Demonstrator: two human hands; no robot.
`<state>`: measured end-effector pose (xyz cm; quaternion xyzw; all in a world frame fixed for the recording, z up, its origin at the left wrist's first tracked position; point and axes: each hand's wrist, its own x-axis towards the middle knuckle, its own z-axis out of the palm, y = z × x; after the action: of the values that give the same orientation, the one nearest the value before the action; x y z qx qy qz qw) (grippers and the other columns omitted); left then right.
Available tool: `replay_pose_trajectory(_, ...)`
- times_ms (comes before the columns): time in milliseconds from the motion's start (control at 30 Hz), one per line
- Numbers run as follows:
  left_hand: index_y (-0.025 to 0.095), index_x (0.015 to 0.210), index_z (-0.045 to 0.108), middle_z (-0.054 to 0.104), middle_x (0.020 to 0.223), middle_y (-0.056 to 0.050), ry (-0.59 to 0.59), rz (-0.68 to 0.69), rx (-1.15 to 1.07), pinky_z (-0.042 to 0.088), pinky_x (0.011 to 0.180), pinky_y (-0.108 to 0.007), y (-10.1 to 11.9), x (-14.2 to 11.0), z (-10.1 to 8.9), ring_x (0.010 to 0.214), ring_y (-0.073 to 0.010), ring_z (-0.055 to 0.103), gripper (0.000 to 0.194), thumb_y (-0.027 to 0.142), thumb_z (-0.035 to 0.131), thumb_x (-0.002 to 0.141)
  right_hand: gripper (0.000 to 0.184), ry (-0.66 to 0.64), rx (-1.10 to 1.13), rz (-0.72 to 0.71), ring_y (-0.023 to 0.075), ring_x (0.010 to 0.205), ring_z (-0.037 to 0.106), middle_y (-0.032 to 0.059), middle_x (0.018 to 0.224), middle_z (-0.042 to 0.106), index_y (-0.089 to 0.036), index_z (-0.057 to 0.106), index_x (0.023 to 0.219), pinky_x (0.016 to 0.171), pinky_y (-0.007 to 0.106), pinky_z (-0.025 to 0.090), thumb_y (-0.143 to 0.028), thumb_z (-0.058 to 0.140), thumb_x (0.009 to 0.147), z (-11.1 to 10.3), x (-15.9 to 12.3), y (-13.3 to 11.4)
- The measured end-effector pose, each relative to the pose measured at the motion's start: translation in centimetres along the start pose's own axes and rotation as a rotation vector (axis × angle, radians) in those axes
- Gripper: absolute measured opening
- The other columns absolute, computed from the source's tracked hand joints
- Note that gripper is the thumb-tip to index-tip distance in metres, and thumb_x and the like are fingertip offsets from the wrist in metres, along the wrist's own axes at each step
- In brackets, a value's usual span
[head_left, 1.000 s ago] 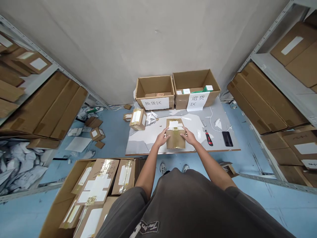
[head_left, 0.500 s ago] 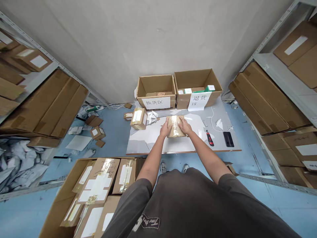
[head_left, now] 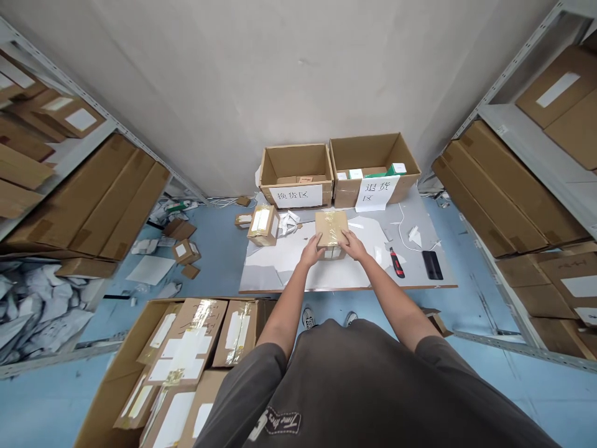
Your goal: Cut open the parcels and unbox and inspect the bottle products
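Note:
A small brown cardboard box (head_left: 331, 225) with shiny tape along its top is at the middle of the table (head_left: 289, 274). My left hand (head_left: 311, 251) grips its left side and my right hand (head_left: 354, 245) its right side. A white label shows on the face toward me. To its right lies a red and black utility knife (head_left: 396, 262). Crumpled white paper (head_left: 289, 223) and another taped box (head_left: 263, 224) with a white label are on the left.
Two open cartons with handwritten signs, the left one (head_left: 275, 177) and the right one (head_left: 345, 198), stand at the back. A black phone (head_left: 432, 266) lies on the right. A big carton (head_left: 109, 373) of parcels is at lower left. Loaded shelves (head_left: 536, 143) flank both sides.
The box has turned in my hands, so its taped top and a labelled front face now show. Both hands have shifted slightly toward its near corners. The view has moved a little.

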<state>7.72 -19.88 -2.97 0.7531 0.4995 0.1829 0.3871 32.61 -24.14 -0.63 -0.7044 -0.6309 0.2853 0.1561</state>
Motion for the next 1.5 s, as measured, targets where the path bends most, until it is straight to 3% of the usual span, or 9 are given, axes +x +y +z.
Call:
replay_pose_trajectory(133,0.030,0.169,0.037,0.038,0.173,-0.008,0.026,0.006,-0.030,0.038,0.128,-0.041,-0.2,-0.2,0.7,0.158,-0.0263,0.039,0.078,0.026,0.066,0.097,0.070,0.002,0.022,-0.023,0.0274,0.155,0.044,0.0096,0.173,0.037,-0.026,0.038,0.169,0.125,0.042,0.043,-0.051,0.051,0.105,0.6,-0.1,0.3)
replay_pose_trajectory(333,0.026,0.173,0.027,0.040,0.172,-0.012,0.053,0.039,-0.091,0.042,0.125,-0.045,-1.4,-0.5,1.4,0.157,-0.0284,0.040,0.085,0.020,0.061,0.095,0.082,0.062,0.068,-0.083,0.0328,0.155,0.045,0.0106,0.174,0.035,-0.030,0.034,0.170,0.122,0.049,0.047,-0.047,0.067,0.096,1.5,-0.7,2.2)
replay_pose_trajectory(567,0.027,0.174,0.023,0.050,0.167,-0.013,0.131,-0.080,-0.072,0.046,0.120,-0.043,0.0,-0.8,2.4,0.145,-0.0279,0.056,0.088,0.019,0.062,0.096,0.082,0.150,0.143,-0.158,0.0312,0.147,0.056,0.0092,0.160,0.057,-0.030,0.039,0.168,0.123,0.050,0.046,-0.023,0.067,0.091,2.5,-0.4,2.3)
replay_pose_trajectory(833,0.032,0.163,0.047,0.071,0.143,-0.008,0.098,-0.068,0.146,0.053,0.101,-0.036,2.6,-3.0,-0.8,0.112,-0.0267,0.074,0.061,0.036,0.061,0.104,0.058,0.156,0.052,-0.150,0.0312,0.130,0.068,0.0099,0.152,0.066,-0.026,0.057,0.155,0.112,0.047,0.054,-0.035,0.064,0.099,0.0,-2.3,0.5)
replay_pose_trajectory(1000,0.030,0.163,0.045,0.079,0.112,-0.007,0.065,-0.129,0.228,0.052,0.095,-0.036,3.1,-1.7,-2.3,0.103,-0.0293,0.075,0.061,0.045,0.057,0.105,0.054,0.094,-0.003,-0.063,0.0326,0.111,0.073,0.0122,0.130,0.076,-0.025,0.056,0.155,0.101,0.046,0.059,-0.043,0.059,0.103,-1.5,-1.4,-1.0)
replay_pose_trajectory(1133,0.028,0.172,0.029,0.074,0.132,-0.012,0.039,-0.133,0.181,0.050,0.104,-0.038,2.4,0.5,-1.3,0.120,-0.0317,0.070,0.079,0.037,0.062,0.100,0.058,0.050,0.030,0.044,0.0382,0.113,0.070,0.0171,0.139,0.070,-0.026,0.046,0.161,0.087,0.052,0.064,-0.042,0.051,0.106,-1.2,0.7,-1.5)
replay_pose_trajectory(1267,0.023,0.175,0.019,0.049,0.166,-0.016,0.010,-0.057,0.090,0.041,0.121,-0.043,0.4,1.8,0.6,0.150,-0.0350,0.049,0.102,0.028,0.073,0.088,0.072,0.032,0.064,0.025,0.0425,0.128,0.063,0.0180,0.166,0.046,-0.028,0.035,0.168,0.091,0.058,0.065,-0.039,0.060,0.101,0.1,2.2,-0.6)
replay_pose_trajectory(1367,0.021,0.170,0.034,0.031,0.177,-0.017,-0.075,-0.114,0.061,0.034,0.129,-0.048,-1.2,2.0,2.2,0.160,-0.0372,0.035,0.090,0.027,0.071,0.089,0.076,-0.001,0.045,-0.003,0.0388,0.143,0.054,0.0152,0.172,0.037,-0.026,0.035,0.169,0.114,0.057,0.055,-0.028,0.061,0.097,1.6,2.9,0.7)
replay_pose_trajectory(1500,0.021,0.168,0.039,0.029,0.177,-0.016,-0.131,-0.231,0.052,0.033,0.130,-0.050,-2.4,1.6,3.9,0.161,-0.0350,0.034,0.073,0.030,0.060,0.098,0.070,-0.067,-0.003,0.013,0.0333,0.156,0.044,0.0151,0.175,0.034,-0.019,0.047,0.162,0.126,0.048,0.043,-0.021,0.061,0.094,3.7,3.1,2.2)
